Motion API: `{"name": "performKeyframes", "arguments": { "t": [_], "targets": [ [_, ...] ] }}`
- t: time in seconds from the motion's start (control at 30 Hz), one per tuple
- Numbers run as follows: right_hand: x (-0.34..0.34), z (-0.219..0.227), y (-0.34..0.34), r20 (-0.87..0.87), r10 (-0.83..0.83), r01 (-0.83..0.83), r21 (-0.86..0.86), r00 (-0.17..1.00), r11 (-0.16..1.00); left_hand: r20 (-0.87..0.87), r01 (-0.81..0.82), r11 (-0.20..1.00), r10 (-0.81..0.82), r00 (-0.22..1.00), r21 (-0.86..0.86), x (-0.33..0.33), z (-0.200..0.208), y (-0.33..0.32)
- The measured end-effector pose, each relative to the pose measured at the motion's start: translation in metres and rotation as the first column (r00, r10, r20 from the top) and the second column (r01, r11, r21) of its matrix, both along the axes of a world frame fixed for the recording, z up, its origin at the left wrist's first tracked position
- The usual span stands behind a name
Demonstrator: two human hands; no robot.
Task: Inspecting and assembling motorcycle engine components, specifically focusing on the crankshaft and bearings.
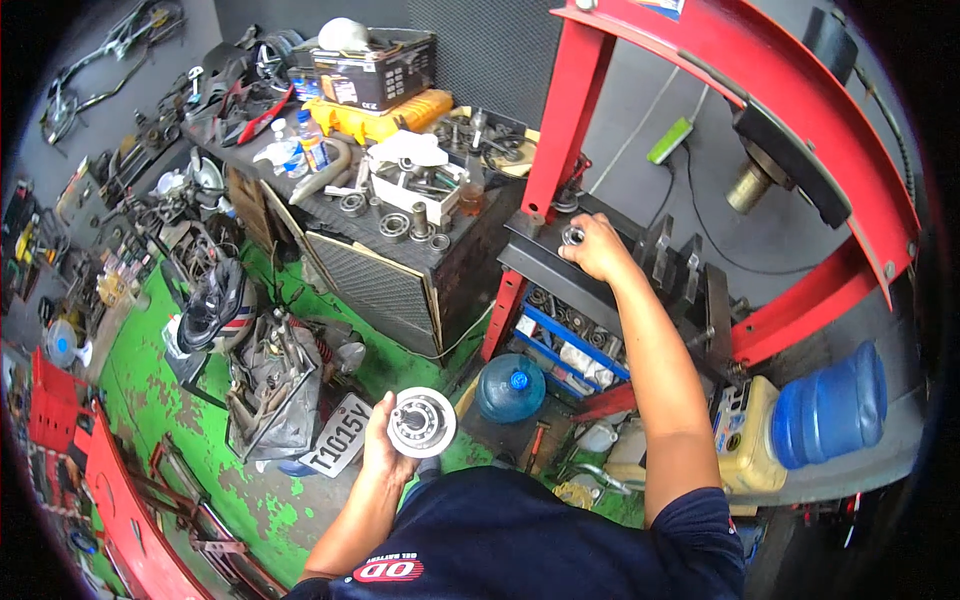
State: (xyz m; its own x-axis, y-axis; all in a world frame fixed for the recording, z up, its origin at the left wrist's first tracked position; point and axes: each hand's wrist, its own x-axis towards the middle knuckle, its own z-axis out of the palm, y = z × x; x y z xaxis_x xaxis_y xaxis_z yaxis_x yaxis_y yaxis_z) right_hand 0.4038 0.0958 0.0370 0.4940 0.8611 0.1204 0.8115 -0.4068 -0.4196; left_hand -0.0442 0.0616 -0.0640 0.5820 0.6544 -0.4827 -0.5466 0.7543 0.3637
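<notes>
In front of my body, my left hand (380,445) is closed around a round, shiny metal disc with a ball bearing and a central shaft (421,421). The disc's bearing side faces up. Farther off, at the end of my stretched arm, my right hand (598,250) grips a small metal ring (572,236) over the dark steel bed (560,262) of a red press frame (568,130). Whether the ring rests on the bed I cannot tell. My right fingertips are partly hidden behind the hand.
A workbench (335,235) at far left holds bearings (395,225), a white box of parts (425,190) and a bottle (312,145). Under the press are a blue parts rack (570,345) and a water jug (508,390). An engine assembly (275,390) lies on the green floor.
</notes>
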Motion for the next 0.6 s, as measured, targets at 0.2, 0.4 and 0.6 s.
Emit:
{"name": "performKeyframes", "arguments": {
  "t": [0.2, 0.4, 0.6],
  "targets": [
    [-0.005, -0.014, -0.003, 0.010, 0.061, -0.061, -0.041, 0.998, 0.997, 0.027, -0.084, 0.996, 0.084, 0.996, -0.003, -0.008, -0.015, -0.008],
    [-0.011, -0.013, -0.009, 0.016, 0.065, -0.064, -0.037, 0.998, 0.997, 0.045, -0.168, 0.985, 0.169, 0.985, -0.031, 0.005, -0.011, -0.023],
    [-0.041, 0.004, -0.014, 0.155, 0.086, -0.136, 0.345, 0.984, 0.929, 0.026, -0.271, 0.960, 0.273, 0.962, -0.067, 0.010, -0.022, -0.038]
  ]
}}
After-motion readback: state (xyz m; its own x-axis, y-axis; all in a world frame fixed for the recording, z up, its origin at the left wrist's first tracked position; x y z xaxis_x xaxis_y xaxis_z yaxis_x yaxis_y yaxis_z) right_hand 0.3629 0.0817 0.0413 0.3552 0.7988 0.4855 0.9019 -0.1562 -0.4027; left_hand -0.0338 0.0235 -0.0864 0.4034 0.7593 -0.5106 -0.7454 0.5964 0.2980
